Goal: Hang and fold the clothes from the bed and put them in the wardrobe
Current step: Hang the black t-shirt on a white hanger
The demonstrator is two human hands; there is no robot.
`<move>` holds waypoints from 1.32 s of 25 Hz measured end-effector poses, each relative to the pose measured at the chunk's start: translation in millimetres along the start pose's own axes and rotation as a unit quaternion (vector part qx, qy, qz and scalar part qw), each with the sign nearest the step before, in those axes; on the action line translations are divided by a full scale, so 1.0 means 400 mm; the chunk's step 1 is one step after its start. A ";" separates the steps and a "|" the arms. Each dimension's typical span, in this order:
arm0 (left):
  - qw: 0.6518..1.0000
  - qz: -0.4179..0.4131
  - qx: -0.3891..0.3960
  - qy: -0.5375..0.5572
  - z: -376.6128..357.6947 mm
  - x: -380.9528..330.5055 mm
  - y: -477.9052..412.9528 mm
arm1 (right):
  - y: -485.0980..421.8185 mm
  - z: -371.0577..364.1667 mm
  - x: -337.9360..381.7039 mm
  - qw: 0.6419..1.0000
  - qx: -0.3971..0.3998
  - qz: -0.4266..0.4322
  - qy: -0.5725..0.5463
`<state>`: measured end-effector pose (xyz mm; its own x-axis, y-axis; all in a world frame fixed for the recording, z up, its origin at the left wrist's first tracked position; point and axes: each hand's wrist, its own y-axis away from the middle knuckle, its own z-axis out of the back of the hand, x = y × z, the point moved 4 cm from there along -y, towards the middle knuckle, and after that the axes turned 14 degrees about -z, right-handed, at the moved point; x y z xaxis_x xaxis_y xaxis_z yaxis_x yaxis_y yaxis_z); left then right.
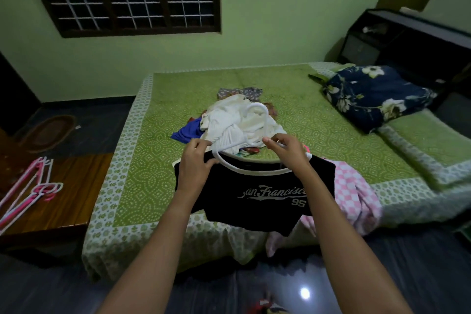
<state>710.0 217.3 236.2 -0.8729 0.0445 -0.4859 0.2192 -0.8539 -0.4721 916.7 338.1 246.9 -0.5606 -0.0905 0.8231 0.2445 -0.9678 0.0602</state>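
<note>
Looking well to the left of my grip, I see spare hangers [30, 191], pink and white, lying on a wooden table [66, 201] beside the bed [153, 173]. My left hand [196, 160] has its fingers curled tight round the left shoulder of a black T-shirt [254, 201], at the white-trimmed collar, where one arm of a white hanger [256, 104] pokes out. I hold the shirt up over the near edge of the bed, its printed front facing me. Between my two hands the hanger's hook rises above the collar. Just beyond my grip a pile of clothes [229, 120], mostly white with some blue, lies on the green bedspread. My right hand [288, 150] pinches the right side of the collar, thumb and fingers closed on it. Just right of that hand a pink checked garment [354, 194] drapes over the bed's edge, and farther right and beyond lies a navy floral pillow [374, 97].
</note>
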 end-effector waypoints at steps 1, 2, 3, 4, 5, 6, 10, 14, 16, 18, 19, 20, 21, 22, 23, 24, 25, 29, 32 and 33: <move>0.999 0.014 0.018 -0.023 -0.015 -0.017 0.001 | -0.006 0.037 -0.019 1.000 -0.005 -0.002 0.005; 0.998 0.021 0.032 -0.047 -0.029 -0.034 -0.003 | -0.012 0.073 -0.035 1.000 -0.013 -0.005 0.011; 0.997 0.017 0.035 -0.064 -0.048 -0.062 -0.011 | -0.022 0.117 -0.057 1.000 -0.023 -0.009 0.016; 0.997 0.013 0.031 -0.069 -0.064 -0.091 -0.023 | -0.033 0.155 -0.077 0.999 -0.030 -0.012 0.020; 0.998 0.009 0.024 -0.061 -0.079 -0.126 -0.037 | -0.042 0.194 -0.091 0.999 -0.031 -0.012 0.021; 0.999 0.009 0.021 -0.045 -0.095 -0.162 -0.051 | -0.052 0.232 -0.101 0.999 -0.031 -0.009 0.019; 0.998 0.040 0.011 -0.051 -0.137 -0.275 -0.068 | -0.072 0.422 -0.169 0.996 -0.058 0.008 0.074; 0.994 0.042 -0.028 -0.095 -0.170 -0.332 -0.057 | -0.041 0.514 -0.259 0.975 0.025 0.027 0.218; 0.998 0.029 -0.006 -0.058 -0.225 -0.397 -0.062 | -0.027 0.505 -0.293 0.978 0.065 0.038 0.195; 0.999 0.014 0.036 0.024 -0.295 -0.476 -0.052 | -0.020 0.509 -0.320 0.988 0.056 0.042 0.140; 0.997 -0.003 0.057 0.058 -0.324 -0.509 -0.044 | -0.020 0.516 -0.334 0.991 0.044 0.039 0.118; 0.993 -0.019 0.077 0.086 -0.353 -0.528 -0.037 | -0.018 0.522 -0.348 0.994 0.035 0.030 0.103; 0.990 -0.029 0.090 0.105 -0.373 -0.537 -0.032 | -0.014 0.524 -0.357 0.995 0.034 0.018 0.092; 0.987 -0.021 0.098 0.127 -0.384 -0.545 -0.026 | -0.011 0.524 -0.365 0.996 0.037 0.009 0.083; 0.983 -0.006 0.104 0.154 -0.393 -0.551 -0.022 | -0.009 0.524 -0.373 0.996 0.042 0.004 0.074; 0.979 0.005 0.110 0.169 -0.404 -0.557 -0.019 | -0.011 0.525 -0.383 0.997 0.047 0.002 0.064; 0.978 0.007 0.114 0.173 -0.411 -0.566 -0.016 | -0.015 0.524 -0.389 0.997 0.049 0.003 0.056; 0.984 -0.019 0.144 0.105 -0.465 -0.578 -0.016 | -0.037 0.503 -0.417 0.997 0.048 0.009 0.066; 0.987 -0.015 0.134 0.089 -0.502 -0.561 -0.007 | -0.034 0.498 -0.435 0.996 0.068 0.001 0.053; 0.989 -0.021 0.126 0.079 -0.510 -0.555 -0.003 | -0.033 0.502 -0.442 0.995 0.077 0.000 0.058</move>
<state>992.5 314.2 194.6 -0.7958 0.1457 -0.5877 0.0515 -0.9508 -0.3055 1171.2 414.1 214.0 -0.6458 -0.1255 0.7531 0.3582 -0.9209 0.1537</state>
